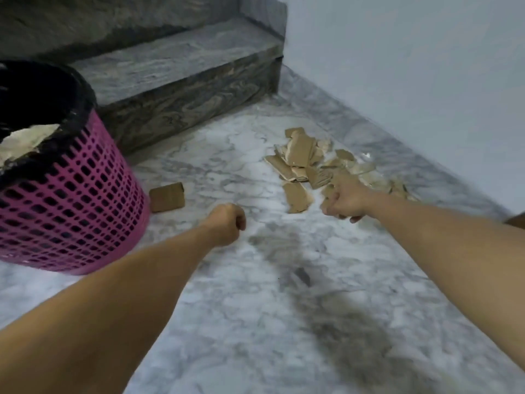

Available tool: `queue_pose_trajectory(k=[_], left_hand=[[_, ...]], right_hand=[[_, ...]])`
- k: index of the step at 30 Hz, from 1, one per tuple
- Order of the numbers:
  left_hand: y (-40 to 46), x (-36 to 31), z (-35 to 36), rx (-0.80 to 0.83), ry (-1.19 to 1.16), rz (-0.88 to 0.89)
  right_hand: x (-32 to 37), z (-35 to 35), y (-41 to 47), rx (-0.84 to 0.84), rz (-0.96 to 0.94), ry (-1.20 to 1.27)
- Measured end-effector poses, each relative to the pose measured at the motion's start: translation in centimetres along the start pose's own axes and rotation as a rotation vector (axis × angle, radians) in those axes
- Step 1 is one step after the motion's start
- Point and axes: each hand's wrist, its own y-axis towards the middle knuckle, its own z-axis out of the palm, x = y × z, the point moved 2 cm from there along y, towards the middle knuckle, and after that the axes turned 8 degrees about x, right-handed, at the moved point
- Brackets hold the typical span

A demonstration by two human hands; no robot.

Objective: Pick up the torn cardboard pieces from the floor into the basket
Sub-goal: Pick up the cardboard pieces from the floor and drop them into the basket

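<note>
A pile of torn brown cardboard pieces (305,159) lies on the marble floor near the right wall. One separate piece (167,197) lies beside the pink mesh basket (85,194), which has a black liner and holds pale cardboard scraps (25,140). My right hand (345,201) is at the pile's near edge with its fingers curled down over the pieces; blur hides whether it grips any. My left hand (227,223) hovers as a loose fist over bare floor between the basket and the pile, with nothing visible in it.
A dark marble step (176,66) rises behind the basket and pile. A pale wall (412,66) runs along the right side. A brown object (515,220) pokes in at the right edge. Grey-veined floor (255,308) spreads out in front of me.
</note>
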Motion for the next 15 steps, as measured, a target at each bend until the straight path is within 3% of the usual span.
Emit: queue_pose_trajectory(k=[10, 15], left_hand=[[10.5, -11.8, 0.6, 0.005, -0.037, 0.076], [14.4, -12.8, 2.6, 0.006, -0.016, -0.007]], right_hand=[[-15.5, -8.6, -0.7, -0.118, 0.305, -0.194], [-19.3, -7.8, 2.6, -0.157, 0.43, -0.101]])
